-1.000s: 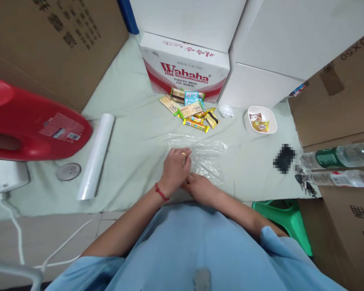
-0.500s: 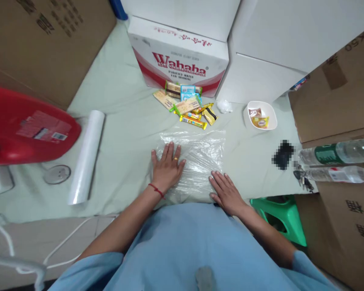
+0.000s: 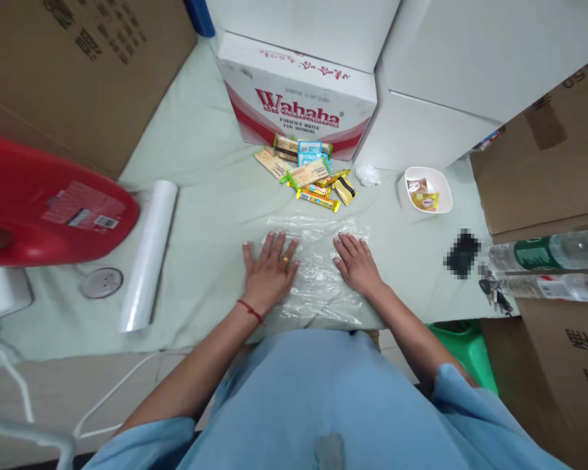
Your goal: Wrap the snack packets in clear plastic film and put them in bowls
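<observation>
A clear plastic bag or sheet (image 3: 318, 281) lies flat and wrinkled on the cloth-covered table just in front of me. My left hand (image 3: 270, 271) rests palm down on its left side, fingers spread, with a ring and a red wrist string. Over its right side, my right hand (image 3: 357, 264) lies palm down, fingers stretched out. Neither hand grips anything. Beyond the plastic is a pile of wrapped snack bars (image 3: 308, 175), some yellow, some blue, some pale with green ends. A crumpled white wad (image 3: 367, 175) sits right of the pile.
A Wahaha carton (image 3: 301, 108) stands behind the snacks. On the left are a plastic film roll (image 3: 149, 254) and a red jug (image 3: 53, 202). To the right are a white bowl (image 3: 406, 189) holding packets, keys (image 3: 494, 297) and water bottles (image 3: 578, 248). A green stool (image 3: 470, 352) stands below.
My right hand has slid forward from the plastic's near right corner to its upper right side. My left hand has stayed in nearly the same place. The view has shifted slightly.
</observation>
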Motion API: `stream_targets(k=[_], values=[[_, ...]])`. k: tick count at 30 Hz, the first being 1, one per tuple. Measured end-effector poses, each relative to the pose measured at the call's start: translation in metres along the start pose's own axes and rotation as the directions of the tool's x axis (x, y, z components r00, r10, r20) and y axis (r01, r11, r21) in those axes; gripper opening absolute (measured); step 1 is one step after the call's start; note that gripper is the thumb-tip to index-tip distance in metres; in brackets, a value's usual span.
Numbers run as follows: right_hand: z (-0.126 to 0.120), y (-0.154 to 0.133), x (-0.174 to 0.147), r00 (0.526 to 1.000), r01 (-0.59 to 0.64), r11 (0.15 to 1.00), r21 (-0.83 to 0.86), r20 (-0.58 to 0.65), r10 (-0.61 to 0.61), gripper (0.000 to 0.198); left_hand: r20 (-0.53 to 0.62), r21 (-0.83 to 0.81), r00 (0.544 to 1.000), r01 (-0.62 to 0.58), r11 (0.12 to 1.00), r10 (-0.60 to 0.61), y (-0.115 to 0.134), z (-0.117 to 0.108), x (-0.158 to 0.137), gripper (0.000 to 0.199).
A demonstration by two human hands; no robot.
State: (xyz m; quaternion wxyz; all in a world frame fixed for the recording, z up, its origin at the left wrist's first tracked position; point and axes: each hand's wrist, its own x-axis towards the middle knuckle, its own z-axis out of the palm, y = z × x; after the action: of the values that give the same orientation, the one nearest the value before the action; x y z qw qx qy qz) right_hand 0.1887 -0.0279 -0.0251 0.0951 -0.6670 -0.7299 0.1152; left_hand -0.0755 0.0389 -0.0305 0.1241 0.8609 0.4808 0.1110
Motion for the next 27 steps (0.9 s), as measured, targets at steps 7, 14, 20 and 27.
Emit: stream_targets(k=[7,14,20,27], values=[[-0.032,0.036,0.017,0.985,0.138,0.980,0.141,0.080,-0.150,0.046,0.033,-0.035,0.999,0.022,0.999,-0.021,-0.023,-0.010,-0.005,0.058],[-0.089,0.023,0.151,0.992,0.124,0.984,-0.126,0.007,-0.124,0.040,0.035,-0.040,0.999,0.030,0.999,-0.028,-0.020,-0.008,-0.004,0.059],[-0.077,0.006,0.253,0.966,0.249,0.923,-0.292,0.143,-0.216,0.056,0.035,-0.027,0.999,0.033,0.999,-0.032,-0.020,-0.009,-0.004,0.058],[-0.083,0.025,0.235,0.956,0.231,0.901,-0.368,0.257,-0.141,0.044,0.022,-0.036,0.999,0.035,0.999,-0.034,-0.021,-0.009,-0.004,0.058]])
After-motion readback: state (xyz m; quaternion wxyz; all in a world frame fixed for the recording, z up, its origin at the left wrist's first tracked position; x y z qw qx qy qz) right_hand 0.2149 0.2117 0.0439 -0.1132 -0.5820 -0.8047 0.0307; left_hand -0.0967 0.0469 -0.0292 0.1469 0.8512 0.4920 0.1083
